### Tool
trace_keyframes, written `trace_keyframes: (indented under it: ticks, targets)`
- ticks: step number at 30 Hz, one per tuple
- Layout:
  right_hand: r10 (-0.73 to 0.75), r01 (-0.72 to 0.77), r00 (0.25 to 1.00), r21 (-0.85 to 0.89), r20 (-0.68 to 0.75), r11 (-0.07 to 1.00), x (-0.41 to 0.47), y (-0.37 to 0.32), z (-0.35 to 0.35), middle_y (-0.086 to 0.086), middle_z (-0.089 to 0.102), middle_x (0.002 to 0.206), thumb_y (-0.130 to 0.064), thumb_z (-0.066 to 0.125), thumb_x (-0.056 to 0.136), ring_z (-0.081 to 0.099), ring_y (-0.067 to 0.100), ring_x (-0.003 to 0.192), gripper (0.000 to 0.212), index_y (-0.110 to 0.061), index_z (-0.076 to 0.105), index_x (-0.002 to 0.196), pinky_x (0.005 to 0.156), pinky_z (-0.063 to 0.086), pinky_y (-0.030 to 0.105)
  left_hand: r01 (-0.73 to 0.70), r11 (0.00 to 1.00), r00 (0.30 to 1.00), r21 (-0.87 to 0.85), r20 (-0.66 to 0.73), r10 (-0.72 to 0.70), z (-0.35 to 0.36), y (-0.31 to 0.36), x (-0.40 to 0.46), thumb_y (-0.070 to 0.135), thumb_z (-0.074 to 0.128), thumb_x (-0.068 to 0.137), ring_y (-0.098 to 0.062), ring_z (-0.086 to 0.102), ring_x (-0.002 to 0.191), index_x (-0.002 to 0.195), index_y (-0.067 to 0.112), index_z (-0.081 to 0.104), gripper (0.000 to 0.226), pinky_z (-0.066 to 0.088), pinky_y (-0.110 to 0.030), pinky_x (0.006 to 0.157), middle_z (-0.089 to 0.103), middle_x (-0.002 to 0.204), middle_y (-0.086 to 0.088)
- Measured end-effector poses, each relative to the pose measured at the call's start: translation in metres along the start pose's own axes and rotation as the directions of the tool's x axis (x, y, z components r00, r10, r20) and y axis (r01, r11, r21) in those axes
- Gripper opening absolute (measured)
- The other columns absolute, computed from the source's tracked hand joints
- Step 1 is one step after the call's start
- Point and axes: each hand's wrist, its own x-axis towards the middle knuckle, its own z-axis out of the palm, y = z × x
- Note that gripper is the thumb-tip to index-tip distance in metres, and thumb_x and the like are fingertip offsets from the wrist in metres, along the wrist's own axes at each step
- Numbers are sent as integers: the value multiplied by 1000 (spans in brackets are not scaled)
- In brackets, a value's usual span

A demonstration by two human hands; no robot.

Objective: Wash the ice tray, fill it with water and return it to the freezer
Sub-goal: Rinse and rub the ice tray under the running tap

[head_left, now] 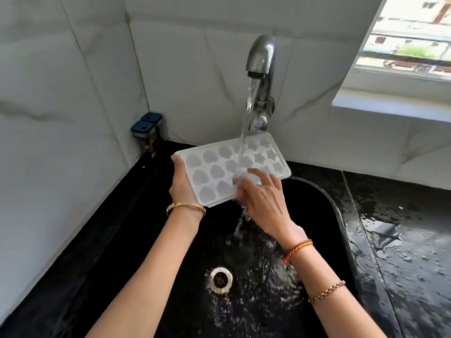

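A white ice tray (214, 167) with heart and star moulds is held tilted over the black sink (324, 198), under a running stream from the steel tap (261, 57). My left hand (181, 184) grips the tray's left end, thumb on the rim and fingers underneath. My right hand (263, 196) lies on the tray's near right part with its fingers spread on the moulds, where the water lands. Water runs off the tray's near edge into the sink.
The drain (221, 279) sits at the sink's bottom amid splashing water. Two blue-lidded jars (147, 135) stand in the back left corner. The black counter (402, 240) on the right is wet. A window ledge (390, 103) juts out at upper right.
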Motion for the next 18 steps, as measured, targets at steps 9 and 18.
trace_keyframes:
  ticks: [9, 18]
  targets:
    - [3, 13, 983, 88, -184, 996, -6, -8, 3, -8, 73, 82, 6, 70, 62, 47, 14, 105, 22, -10, 59, 72, 82, 18, 20, 26, 1000, 1000, 6, 13, -26, 0, -2, 5, 67, 39, 84, -33, 64, 104, 124, 13, 58, 69, 52, -48, 90, 65, 118, -14]
    - [-155, 157, 986, 36, -64, 987, -10, -18, 0, -4, 72, 76, -13, 71, 70, 59, 24, 112, 16, -13, 58, 78, 89, 21, 32, 44, 999, 999, 10, 24, -44, 9, -6, -1, 64, 43, 84, -35, 64, 103, 121, 9, 59, 68, 53, -44, 85, 66, 117, -17]
